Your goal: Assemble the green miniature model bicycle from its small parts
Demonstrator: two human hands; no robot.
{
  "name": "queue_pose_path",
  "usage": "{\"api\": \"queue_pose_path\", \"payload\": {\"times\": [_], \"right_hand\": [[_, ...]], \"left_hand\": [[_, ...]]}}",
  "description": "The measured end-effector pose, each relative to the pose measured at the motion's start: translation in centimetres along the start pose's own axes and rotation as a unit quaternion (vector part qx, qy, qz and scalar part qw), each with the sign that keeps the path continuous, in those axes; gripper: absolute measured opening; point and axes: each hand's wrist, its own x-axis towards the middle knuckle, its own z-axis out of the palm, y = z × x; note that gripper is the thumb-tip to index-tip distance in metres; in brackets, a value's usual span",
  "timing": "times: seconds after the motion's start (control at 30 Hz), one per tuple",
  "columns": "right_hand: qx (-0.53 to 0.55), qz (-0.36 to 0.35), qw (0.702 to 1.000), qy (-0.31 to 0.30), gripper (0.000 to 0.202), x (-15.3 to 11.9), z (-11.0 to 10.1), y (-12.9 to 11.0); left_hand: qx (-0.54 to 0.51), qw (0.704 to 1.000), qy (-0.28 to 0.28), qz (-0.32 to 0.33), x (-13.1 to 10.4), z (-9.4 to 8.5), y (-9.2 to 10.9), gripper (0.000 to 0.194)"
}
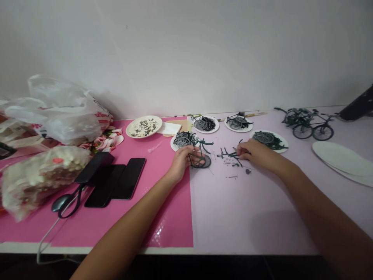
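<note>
My left hand (184,161) is closed on a partly built miniature bicycle (201,155), a dark green frame with one spoked wheel at its lower right. To the right, my right hand (249,149) has its fingertips pinched together among loose dark green parts (230,154); whatever is between them is too small to make out. Thin rods and tiny dark pieces (233,177) lie on the table in front of that hand. Just behind my left hand, a white plate (174,146) bears grey wheels and green parts. Another plate (284,141) with wheels and green pieces stands behind my right hand.
Two more parts plates (215,129) (250,128) stand near the wall. Assembled miniature bicycles (311,126) are at the back right, beside stacked white ovals (344,159). A bowl (129,133), phones (128,179), a cable (48,235) and plastic bags (58,112) occupy the left.
</note>
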Motion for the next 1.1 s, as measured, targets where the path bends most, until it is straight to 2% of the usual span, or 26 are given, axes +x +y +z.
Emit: {"api": "queue_pose_path", "payload": {"times": [0.07, 0.17, 0.27, 0.37, 0.73, 0.9, 1.1], "right_hand": [[-0.023, 0.002, 1.0, 0.012, 0.02, 0.2, 0.1, -0.4], [-0.057, -0.031, 0.998, 0.019, 0.028, 0.6, 0.3, -0.8], [-0.078, -0.061, 0.995, 0.007, 0.028, 0.9, 0.6, -0.8], [-0.085, -0.063, 0.994, 0.004, 0.029, 1.0, 0.8, -0.6], [-0.051, -0.008, 0.998, 0.036, 0.025, 0.6, 2.2, 0.2], [-0.049, -0.008, 0.998, 0.032, 0.022, 0.7, 2.0, 0.0], [-0.054, -0.049, 0.997, 0.021, 0.029, 0.8, 1.3, -0.8]], "left_hand": [[-0.002, 1.0, -0.002, 0.0, 0.0, 0.0, 0.0, 0.029], [-0.004, 1.0, -0.007, 0.0, 0.1, -0.1, -0.2, 0.03], [-0.005, 1.0, -0.007, -0.002, 0.2, -0.3, -0.4, 0.032], [-0.005, 1.0, -0.003, -0.01, 0.3, -0.3, -0.3, 0.032], [-0.015, 1.0, -0.013, -0.02, 0.4, -0.5, -0.5, 0.042], [-0.016, 1.0, -0.013, -0.019, 0.4, -0.4, -0.5, 0.046], [-0.008, 1.0, -0.01, -0.023, 0.4, -0.3, -0.4, 0.044]]}}
